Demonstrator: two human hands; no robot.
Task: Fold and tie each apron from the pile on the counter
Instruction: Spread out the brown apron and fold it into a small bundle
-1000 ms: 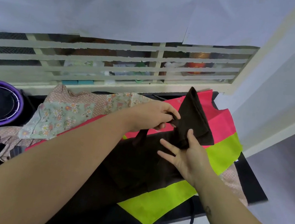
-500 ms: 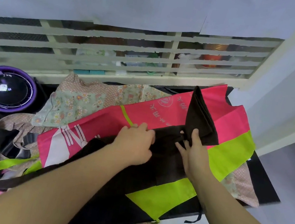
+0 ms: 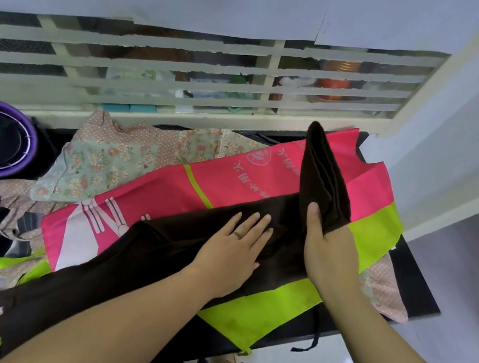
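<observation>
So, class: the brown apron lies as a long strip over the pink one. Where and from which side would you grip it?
Grip the brown apron at its turned-up right end, coming from the right as the right hand does. That end stands off the pile, so a thumb fits in front, fingers behind. The rest lies flat, pressed by the left hand.

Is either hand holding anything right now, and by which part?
The right hand grips the brown apron at the base of its folded-up end, thumb in front. The left hand only presses flat on it.
</observation>
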